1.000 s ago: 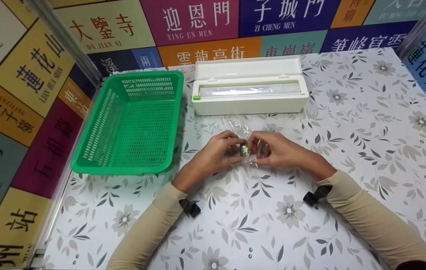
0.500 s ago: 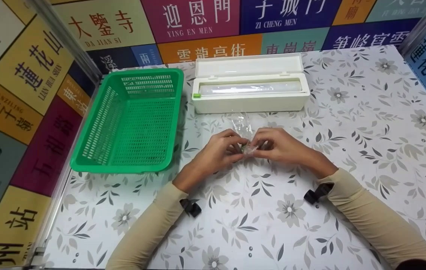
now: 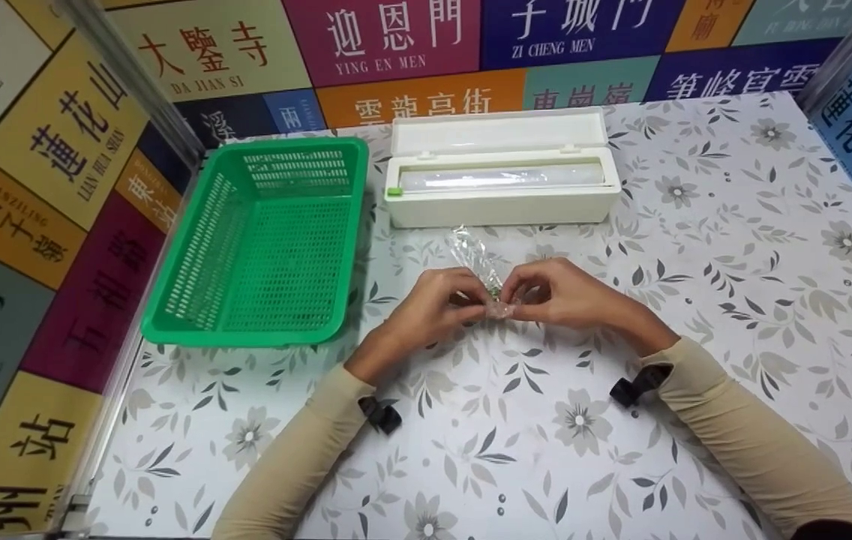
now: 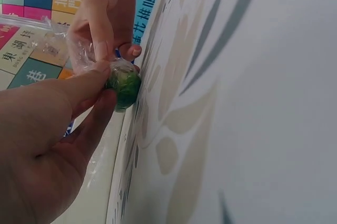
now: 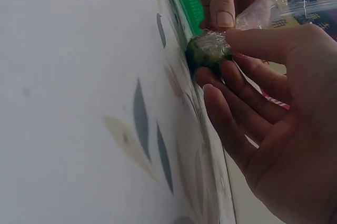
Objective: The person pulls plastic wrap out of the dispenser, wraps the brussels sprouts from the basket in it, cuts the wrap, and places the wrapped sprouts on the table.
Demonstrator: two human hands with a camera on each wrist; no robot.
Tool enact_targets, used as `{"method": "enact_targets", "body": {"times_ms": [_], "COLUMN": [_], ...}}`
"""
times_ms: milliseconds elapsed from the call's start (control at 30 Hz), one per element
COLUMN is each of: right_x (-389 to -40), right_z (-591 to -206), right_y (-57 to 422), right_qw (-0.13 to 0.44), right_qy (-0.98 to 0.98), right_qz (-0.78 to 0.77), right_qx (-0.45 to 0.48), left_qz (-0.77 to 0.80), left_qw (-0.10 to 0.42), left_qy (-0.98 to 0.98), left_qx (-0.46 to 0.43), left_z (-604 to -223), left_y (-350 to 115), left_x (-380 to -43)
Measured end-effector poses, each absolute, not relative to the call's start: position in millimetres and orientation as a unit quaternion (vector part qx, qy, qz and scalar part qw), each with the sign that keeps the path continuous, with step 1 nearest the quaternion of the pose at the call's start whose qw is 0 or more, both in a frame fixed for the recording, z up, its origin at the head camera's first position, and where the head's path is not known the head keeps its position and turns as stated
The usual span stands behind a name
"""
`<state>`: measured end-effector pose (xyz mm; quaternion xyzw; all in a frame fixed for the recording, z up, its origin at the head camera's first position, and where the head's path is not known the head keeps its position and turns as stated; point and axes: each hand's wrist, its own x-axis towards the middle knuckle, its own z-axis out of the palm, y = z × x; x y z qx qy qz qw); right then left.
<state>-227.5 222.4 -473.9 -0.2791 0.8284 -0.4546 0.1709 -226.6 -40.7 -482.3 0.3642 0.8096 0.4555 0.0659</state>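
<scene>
Between my two hands, just above or on the table, is a small round green thing [image 4: 126,88] partly covered by clear cling film [image 3: 471,251]. My left hand [image 3: 445,300] pinches the film at its left side with thumb and forefinger. From the right, my right hand [image 3: 565,294] pinches the film too, its thumb against the wrapped green thing and its other fingers curled below. A crumpled tail of film sticks out past the fingers toward the back. In the head view the fingers hide most of the green thing.
Behind the hands stands a white cling film dispenser [image 3: 501,210], lid raised, with a film roll [image 3: 501,178] inside and a green slider [image 3: 394,191]. At the left lies a green plastic basket [image 3: 246,336]. Printed panels wall in the flower-patterned table [image 3: 696,300].
Both hands have gathered the film closer round the green thing, which shows less in the head view now. The film tail has narrowed and swung to the left.
</scene>
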Motion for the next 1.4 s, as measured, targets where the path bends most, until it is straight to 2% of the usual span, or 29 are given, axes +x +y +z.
{"method": "enact_targets", "body": {"times_ms": [100,233,667,1167,1400], "right_x": [-228.5,-229.4,-226.2,-226.3,-225.7], "right_z": [-475.0,-478.2,-480.6,-479.5,-479.8], "right_y": [225.1,225.5,212.6,210.7,210.5], "right_qw": [0.190,0.185,0.156,0.186,0.186], "right_qy": [0.817,0.814,0.827,0.812,0.829], "right_qz": [-0.472,-0.484,-0.506,-0.525,-0.509], "right_qx": [-0.272,-0.262,-0.190,-0.174,-0.138], "left_qz": [0.468,0.482,0.510,0.516,0.555], "left_qw": [0.079,0.092,0.048,0.046,0.058], "left_qy": [0.806,0.804,0.819,0.830,0.809], "left_qx": [0.354,0.335,0.259,0.207,0.182], "left_z": [-483.6,-483.8,-487.8,-488.9,-489.0], "left_y": [-41.4,-40.7,-37.2,-31.8,-31.0], "left_x": [-226.9,-225.6,-223.7,-220.5,-219.2]}}
